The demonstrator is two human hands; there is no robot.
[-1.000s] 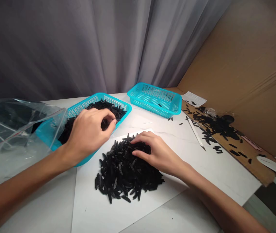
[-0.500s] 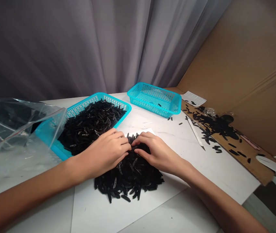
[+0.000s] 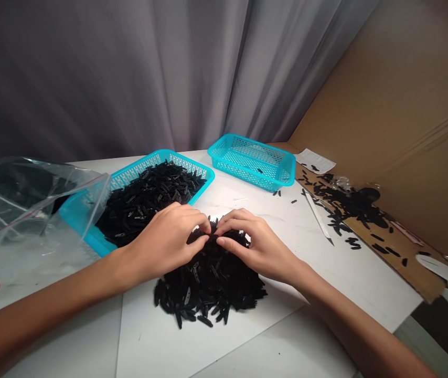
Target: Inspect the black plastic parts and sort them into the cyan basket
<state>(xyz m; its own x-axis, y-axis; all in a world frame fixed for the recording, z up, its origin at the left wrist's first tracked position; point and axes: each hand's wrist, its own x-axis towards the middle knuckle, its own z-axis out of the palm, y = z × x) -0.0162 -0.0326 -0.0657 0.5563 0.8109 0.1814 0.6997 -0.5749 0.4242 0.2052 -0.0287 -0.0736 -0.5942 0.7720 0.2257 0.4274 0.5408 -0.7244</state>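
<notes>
Both hands are over the far part of the pile [image 3: 218, 283] of slim black pieces, left hand [image 3: 171, 239] and right hand [image 3: 261, 242] nearly meeting, each with thumb and fingertips in a narrow pinch. Can't tell if a piece is between them (black on black, good luck with that).

That pile sits on a white sheet [image 3: 149, 341] on the counter [image 3: 365, 294]. Left of it and a bit beyond there's a full blue basket [image 3: 205, 187] of similar pieces; well past its far side, a second blue basket [image 3: 243, 177] with a small dark bit in it.

For fiddly stuff like this I'd go light on the fingertips, since thin bits probably skid or flip if you squeeze hard. Fingers low over the pile too, so anything dropped lands back on it, and wrists lifted so they don't drag pieces off its edge.
</notes>
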